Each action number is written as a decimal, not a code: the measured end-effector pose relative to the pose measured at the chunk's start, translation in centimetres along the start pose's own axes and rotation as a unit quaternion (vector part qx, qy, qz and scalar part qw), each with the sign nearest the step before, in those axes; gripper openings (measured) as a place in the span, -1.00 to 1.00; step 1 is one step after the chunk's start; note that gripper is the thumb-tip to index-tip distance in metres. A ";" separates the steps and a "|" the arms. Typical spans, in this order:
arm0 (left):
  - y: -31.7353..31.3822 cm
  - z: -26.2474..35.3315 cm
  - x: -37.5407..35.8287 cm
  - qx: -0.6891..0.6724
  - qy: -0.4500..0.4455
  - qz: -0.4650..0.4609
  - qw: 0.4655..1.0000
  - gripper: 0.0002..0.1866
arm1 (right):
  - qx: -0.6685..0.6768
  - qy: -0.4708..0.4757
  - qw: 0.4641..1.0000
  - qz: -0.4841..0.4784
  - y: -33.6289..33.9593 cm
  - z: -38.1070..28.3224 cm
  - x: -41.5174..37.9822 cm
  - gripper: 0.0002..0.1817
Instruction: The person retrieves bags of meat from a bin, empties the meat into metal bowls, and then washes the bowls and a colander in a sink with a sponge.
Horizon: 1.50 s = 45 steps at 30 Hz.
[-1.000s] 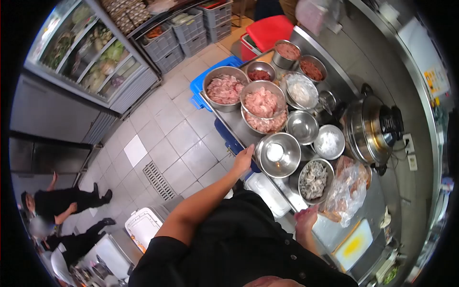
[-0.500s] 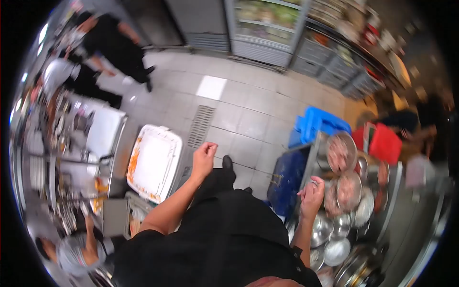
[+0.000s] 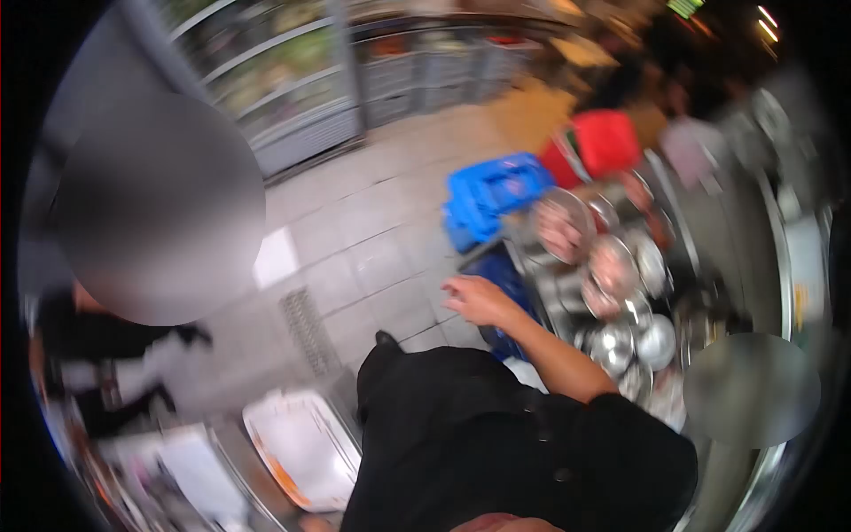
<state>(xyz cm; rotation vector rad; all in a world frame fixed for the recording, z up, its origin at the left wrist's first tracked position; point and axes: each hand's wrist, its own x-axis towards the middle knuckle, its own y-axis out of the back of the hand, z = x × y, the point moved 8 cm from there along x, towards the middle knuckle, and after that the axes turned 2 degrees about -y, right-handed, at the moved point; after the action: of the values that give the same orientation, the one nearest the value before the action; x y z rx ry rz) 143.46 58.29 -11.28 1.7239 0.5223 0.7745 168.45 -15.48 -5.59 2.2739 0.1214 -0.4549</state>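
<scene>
My right hand (image 3: 474,299) hangs in front of my body, palm empty, with its loosely bent fingers slightly apart. In the head view it overlaps the edge of a dark blue bin (image 3: 501,270). Right of it, a steel counter carries a steel bowl of pale pink raw meat (image 3: 560,229) and another bowl of similar meat (image 3: 612,266). Bare metal bowls (image 3: 612,348) stand nearer to me. At lower left lies a white tub (image 3: 306,448) with orange bits along one side. My left hand is out of view.
A bright blue crate (image 3: 492,197) stands beyond the dark bin, with a red container (image 3: 605,142) behind it. A glass-front fridge (image 3: 284,80) lines the far wall. At left is a person in dark clothing (image 3: 115,328). A floor drain (image 3: 306,328) crosses the tiles.
The view has swung toward the bowl counter, so the tub and drain sit lower. My right hand has moved across in front of my body. My left hand has left the view.
</scene>
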 end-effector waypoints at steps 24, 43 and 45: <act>15.2 69.9 -28.3 -0.388 -0.690 -0.443 0.420 -0.62 | 0.256 -0.604 0.643 0.394 -20.3 23.0 -50.6 -0.41; 31.2 50.0 -62.9 -0.199 -0.818 -0.537 0.055 -0.64 | -0.083 -0.736 0.188 0.646 -24.0 16.2 -72.4 -0.04; 33.1 50.1 -64.4 -0.186 -0.830 -0.523 0.053 -0.65 | -0.088 -0.743 0.179 0.639 -24.1 15.1 -73.8 -0.05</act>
<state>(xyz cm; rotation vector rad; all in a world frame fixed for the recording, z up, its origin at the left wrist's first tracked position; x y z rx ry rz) 134.16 -28.86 -2.85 0.2193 -0.3120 -2.0108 89.92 -6.03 -5.15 0.0602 -2.2444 -1.1691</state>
